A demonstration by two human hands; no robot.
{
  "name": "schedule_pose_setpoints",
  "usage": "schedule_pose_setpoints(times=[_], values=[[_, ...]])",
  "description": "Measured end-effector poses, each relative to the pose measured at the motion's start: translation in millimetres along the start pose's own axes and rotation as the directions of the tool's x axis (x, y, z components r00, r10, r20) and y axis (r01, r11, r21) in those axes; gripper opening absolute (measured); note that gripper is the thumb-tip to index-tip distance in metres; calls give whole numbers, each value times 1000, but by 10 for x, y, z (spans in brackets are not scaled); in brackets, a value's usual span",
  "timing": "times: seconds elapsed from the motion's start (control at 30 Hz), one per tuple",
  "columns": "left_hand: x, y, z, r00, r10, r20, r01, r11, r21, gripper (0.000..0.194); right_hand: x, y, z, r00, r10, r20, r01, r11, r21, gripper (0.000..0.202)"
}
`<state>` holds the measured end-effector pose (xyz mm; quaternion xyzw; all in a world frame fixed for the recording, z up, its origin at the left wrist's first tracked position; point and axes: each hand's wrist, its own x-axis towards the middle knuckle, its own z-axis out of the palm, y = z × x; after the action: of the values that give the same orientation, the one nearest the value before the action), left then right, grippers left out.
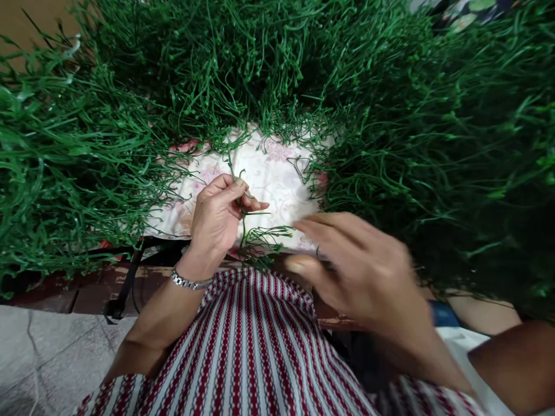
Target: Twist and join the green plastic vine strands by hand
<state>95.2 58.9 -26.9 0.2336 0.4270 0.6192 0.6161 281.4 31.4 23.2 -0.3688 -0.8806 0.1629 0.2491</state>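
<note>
My left hand (pixel 219 214) pinches a thin green plastic-looking stem (pixel 231 164) between thumb and forefinger, above the white floral cloth. The stem runs up past the fingertips and down below the hand. Under it, close to my lap, a branching green sprig (pixel 264 240) spreads to the right; whether it joins the held stem I cannot tell. To the right of the sprig is my right hand (pixel 355 266), blurred by motion. Its thumb and fingers are apart, and nothing shows between them.
Large heaps of green sprigs (pixel 243 63) surround the floral cloth (pixel 277 179) at the back and both sides. A brown wooden edge (pixel 93 289) runs along the front. Another person's bare limb (pixel 481 315) shows at the lower right. Tiled floor (pixel 60 352) lies at lower left.
</note>
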Motion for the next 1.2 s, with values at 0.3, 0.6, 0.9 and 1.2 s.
schedule_pose_setpoints(times=[0.3, 0.6, 0.9, 1.2], values=[[-14, 15, -39, 993, 106, 42, -104, 993, -61, 11, 121, 165, 698, 982, 98, 159, -47, 953, -299, 14], [-331, -211, -277, 983, 88, 163, -164, 822, 545, 10, 163, 236, 556, 989, 134, -64, -110, 950, 293, 16], [-319, -218, -321, 940, 181, 289, -307, 819, 485, 6, 189, 361, 634, 966, 92, 243, -243, 651, 719, 46], [-422, -156, -344, 892, 117, 438, -405, 637, 656, 11, 97, 249, 747, 992, 71, 100, -116, 813, 571, 17]])
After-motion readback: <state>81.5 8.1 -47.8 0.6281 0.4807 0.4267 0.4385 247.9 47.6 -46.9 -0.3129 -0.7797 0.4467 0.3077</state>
